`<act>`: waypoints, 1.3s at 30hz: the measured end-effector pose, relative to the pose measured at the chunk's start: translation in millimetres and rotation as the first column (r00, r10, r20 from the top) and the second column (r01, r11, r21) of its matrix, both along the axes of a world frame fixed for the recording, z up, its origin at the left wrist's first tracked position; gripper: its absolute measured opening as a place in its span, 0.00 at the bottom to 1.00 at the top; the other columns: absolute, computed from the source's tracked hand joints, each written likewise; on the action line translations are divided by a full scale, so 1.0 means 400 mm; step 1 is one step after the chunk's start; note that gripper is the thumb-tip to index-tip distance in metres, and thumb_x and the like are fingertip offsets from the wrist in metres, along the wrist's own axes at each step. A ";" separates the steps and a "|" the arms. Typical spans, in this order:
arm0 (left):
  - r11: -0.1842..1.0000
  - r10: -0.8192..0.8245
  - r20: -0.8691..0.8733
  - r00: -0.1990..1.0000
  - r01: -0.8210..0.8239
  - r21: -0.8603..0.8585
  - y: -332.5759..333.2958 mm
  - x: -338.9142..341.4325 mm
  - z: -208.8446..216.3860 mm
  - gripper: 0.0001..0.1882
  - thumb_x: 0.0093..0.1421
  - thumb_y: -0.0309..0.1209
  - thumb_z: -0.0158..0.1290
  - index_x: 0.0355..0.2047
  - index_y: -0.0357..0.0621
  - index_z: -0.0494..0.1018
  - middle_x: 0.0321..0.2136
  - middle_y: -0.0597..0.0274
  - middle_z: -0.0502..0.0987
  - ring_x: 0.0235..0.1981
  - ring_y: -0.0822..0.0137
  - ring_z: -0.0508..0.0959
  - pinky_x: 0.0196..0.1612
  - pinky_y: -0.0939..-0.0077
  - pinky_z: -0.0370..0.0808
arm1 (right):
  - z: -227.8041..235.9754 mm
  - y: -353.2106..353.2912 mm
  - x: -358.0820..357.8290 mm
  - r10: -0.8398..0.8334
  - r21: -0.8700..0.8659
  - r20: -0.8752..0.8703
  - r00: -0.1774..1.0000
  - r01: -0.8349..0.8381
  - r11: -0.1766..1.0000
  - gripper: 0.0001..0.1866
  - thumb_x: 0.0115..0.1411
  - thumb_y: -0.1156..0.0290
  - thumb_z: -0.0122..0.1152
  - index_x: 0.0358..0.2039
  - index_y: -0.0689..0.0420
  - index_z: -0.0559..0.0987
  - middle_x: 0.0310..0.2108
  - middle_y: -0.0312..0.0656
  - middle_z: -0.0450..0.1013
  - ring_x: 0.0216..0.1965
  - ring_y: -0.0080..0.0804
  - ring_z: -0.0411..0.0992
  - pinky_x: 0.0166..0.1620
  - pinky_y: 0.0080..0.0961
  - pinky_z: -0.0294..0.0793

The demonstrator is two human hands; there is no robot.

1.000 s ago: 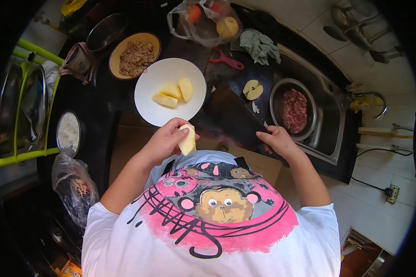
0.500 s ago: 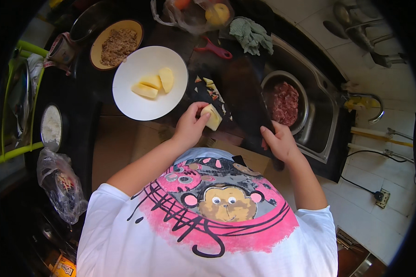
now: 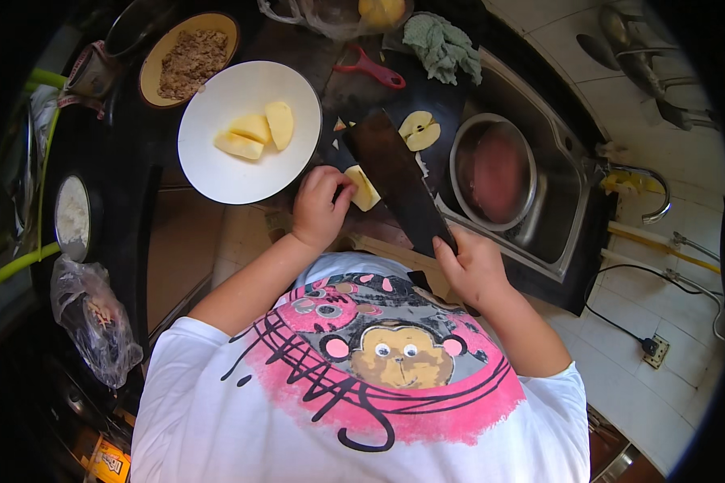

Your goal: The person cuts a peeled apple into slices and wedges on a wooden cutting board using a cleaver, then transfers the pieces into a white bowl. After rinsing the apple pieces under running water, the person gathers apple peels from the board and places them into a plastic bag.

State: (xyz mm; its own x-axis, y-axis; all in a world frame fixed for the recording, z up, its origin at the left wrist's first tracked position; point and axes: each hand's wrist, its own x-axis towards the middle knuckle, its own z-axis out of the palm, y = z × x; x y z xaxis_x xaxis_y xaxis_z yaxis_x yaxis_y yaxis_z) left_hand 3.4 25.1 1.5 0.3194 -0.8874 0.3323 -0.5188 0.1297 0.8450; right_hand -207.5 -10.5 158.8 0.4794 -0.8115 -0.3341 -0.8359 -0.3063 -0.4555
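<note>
My right hand [image 3: 475, 270] is wrapped round the handle of a cleaver [image 3: 399, 181], whose broad dark blade slants up and left across the dark cutting surface. Beside the blade lies a peeled piece of apple [image 3: 364, 190], partly covered by it. My left hand [image 3: 322, 205] has its fingers curled against this piece's left edge. Beyond the blade sits a peeled apple half [image 3: 419, 130], cut face up with its core showing. Several peeled wedges [image 3: 238, 145] rest in a white bowl [image 3: 205, 173] to the left. Small scraps of peel lie around the blade.
A red peeler [image 3: 370, 66] and a green cloth [image 3: 441, 48] lie at the back. Right of the board, a metal bowl of meat [image 3: 495, 173] stands in the sink [image 3: 552, 225]. A yellow bowl [image 3: 149, 76] holds brown minced food; a white-filled bowl [image 3: 72, 213] stands far left.
The cleaver has swung left, from beside the sink to over the apple piece. My left hand has moved slightly left and lowered the piece. The apple half has come into view.
</note>
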 end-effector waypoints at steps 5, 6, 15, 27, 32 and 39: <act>1.000 -0.021 0.024 0.999 0.021 0.009 -0.002 0.002 0.008 0.07 0.47 0.24 0.57 0.27 0.41 0.70 0.30 0.56 0.71 0.32 0.53 0.72 0.35 0.66 0.70 | -0.007 0.017 0.019 -0.018 0.008 -0.026 0.999 0.019 1.000 0.12 0.55 0.63 0.51 0.34 0.56 0.76 0.21 0.51 0.72 0.25 0.51 0.71 0.29 0.42 0.70; 1.000 -0.027 0.033 0.999 0.027 0.000 -0.002 0.003 0.006 0.07 0.47 0.24 0.57 0.27 0.41 0.70 0.30 0.56 0.71 0.32 0.53 0.72 0.35 0.65 0.70 | -0.008 0.021 0.024 -0.028 0.007 -0.026 0.999 0.028 1.000 0.12 0.56 0.63 0.51 0.34 0.57 0.76 0.21 0.51 0.72 0.25 0.52 0.71 0.29 0.42 0.70; 0.992 -0.110 -0.014 0.994 0.111 0.065 -0.002 0.026 0.012 0.07 0.48 0.24 0.56 0.28 0.40 0.70 0.30 0.56 0.70 0.33 0.53 0.72 0.36 0.65 0.70 | 0.018 0.006 0.063 -0.117 0.147 -0.081 0.990 0.128 0.981 0.12 0.55 0.63 0.51 0.34 0.57 0.76 0.21 0.52 0.72 0.25 0.52 0.71 0.30 0.42 0.70; 0.987 -0.129 -0.062 0.990 0.134 0.085 -0.008 0.029 0.018 0.07 0.49 0.23 0.55 0.29 0.40 0.69 0.30 0.55 0.71 0.32 0.53 0.73 0.34 0.65 0.71 | -0.002 0.043 0.065 0.001 -0.094 -0.091 0.996 -0.010 0.995 0.11 0.54 0.65 0.53 0.34 0.56 0.77 0.20 0.49 0.72 0.22 0.49 0.71 0.27 0.40 0.71; 0.987 -0.124 -0.063 0.990 0.130 0.093 -0.011 0.030 0.024 0.07 0.49 0.23 0.55 0.28 0.40 0.70 0.30 0.55 0.71 0.32 0.53 0.73 0.34 0.66 0.70 | 0.024 0.025 0.107 0.023 -0.015 -0.211 0.977 -0.027 1.000 0.10 0.54 0.65 0.51 0.30 0.57 0.76 0.20 0.50 0.72 0.22 0.49 0.72 0.27 0.41 0.71; 0.979 -0.127 -0.180 0.975 0.153 0.136 -0.015 0.034 0.026 0.06 0.46 0.21 0.57 0.26 0.37 0.71 0.29 0.54 0.72 0.31 0.56 0.73 0.35 0.69 0.70 | 0.059 -0.027 0.151 0.008 0.135 -0.291 0.957 0.033 0.990 0.13 0.56 0.63 0.49 0.27 0.60 0.75 0.20 0.52 0.72 0.25 0.52 0.71 0.31 0.43 0.71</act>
State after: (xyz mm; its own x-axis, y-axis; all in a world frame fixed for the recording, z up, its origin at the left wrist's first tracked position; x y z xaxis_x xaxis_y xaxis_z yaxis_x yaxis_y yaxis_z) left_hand 16.9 19.2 11.8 0.2287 -0.9626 0.1452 -0.3516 0.0574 0.9344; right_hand -147.0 -21.3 182.3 0.3352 -0.7538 -0.5652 -0.9415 -0.2467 -0.2294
